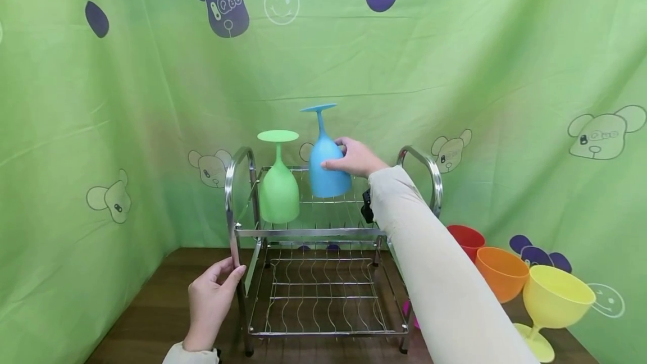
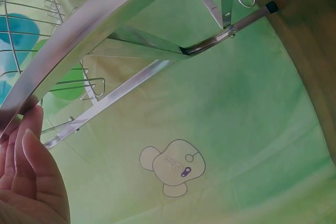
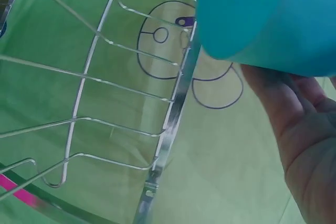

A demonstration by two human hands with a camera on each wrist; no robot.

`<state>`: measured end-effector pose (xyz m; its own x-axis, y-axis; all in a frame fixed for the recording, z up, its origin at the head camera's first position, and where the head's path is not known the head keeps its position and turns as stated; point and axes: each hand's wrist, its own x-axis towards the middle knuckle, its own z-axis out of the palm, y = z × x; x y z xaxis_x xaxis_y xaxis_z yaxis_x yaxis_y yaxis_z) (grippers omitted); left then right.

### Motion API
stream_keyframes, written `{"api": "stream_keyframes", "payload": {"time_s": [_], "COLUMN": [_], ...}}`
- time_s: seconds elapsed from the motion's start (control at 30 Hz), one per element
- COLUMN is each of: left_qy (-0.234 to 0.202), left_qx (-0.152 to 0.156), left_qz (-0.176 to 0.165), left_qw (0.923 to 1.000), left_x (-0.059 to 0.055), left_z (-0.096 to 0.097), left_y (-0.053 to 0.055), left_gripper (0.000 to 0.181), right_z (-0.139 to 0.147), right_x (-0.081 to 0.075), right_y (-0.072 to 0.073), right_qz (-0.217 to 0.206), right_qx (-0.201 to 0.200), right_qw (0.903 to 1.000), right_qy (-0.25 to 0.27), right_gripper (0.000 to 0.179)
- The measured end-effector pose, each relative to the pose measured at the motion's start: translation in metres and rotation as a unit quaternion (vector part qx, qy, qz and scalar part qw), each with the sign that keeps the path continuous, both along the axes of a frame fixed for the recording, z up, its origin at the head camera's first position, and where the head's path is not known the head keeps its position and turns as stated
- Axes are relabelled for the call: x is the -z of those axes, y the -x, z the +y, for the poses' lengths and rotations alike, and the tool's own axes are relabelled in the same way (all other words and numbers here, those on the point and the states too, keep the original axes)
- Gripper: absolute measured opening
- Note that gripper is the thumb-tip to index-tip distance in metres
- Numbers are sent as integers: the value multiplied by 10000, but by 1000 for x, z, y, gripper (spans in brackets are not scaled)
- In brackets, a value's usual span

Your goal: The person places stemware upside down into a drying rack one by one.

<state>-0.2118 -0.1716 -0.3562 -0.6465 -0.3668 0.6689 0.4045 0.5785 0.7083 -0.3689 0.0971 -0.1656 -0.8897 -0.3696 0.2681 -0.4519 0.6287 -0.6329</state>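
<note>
My right hand [image 1: 358,157] grips the bowl of a blue goblet [image 1: 326,170], held upside down and slightly tilted over the upper shelf of a metal dish rack [image 1: 313,233]. In the right wrist view the blue bowl [image 3: 262,19] fills the upper right, beside the shelf's wires. A green goblet [image 1: 279,195] stands inverted on the upper shelf, left of the blue one. My left hand [image 1: 213,296] pinches the rack's left front post between thumb and fingers; the left wrist view shows the fingers [image 2: 37,156] at that post.
Red [image 1: 466,240], orange [image 1: 501,274] and yellow [image 1: 556,299] goblets stand upright on the wooden table [image 1: 146,308] to the right, partly behind my right sleeve. A bit of something pink [image 1: 415,316] shows by the rack's right leg. Green patterned cloth [image 1: 354,60] hangs behind.
</note>
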Motion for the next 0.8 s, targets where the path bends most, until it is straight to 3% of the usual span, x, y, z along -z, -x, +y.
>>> {"api": "stream_keyframes", "payload": {"time_s": [0.23,0.43,0.8], "left_qy": [7,95,181], "left_qx": [33,-17,-32], "left_qz": [107,145,167], "left_qw": [9999,9998,9997], "left_x": [0,1,-1], "left_z": [1,0,-1], "left_y": [-1,-2,-3], "left_gripper": [13,13,14], "right_z": [2,2,0], "right_x": [4,9,12], "right_y": [3,5,2], "right_qz": [-171,-660,-1741], "right_qx": [-235,-275,-588], "right_qw": [9981,9947,9829], "right_qy": [-544,-744,-79], "right_gripper": [66,69,75]}}
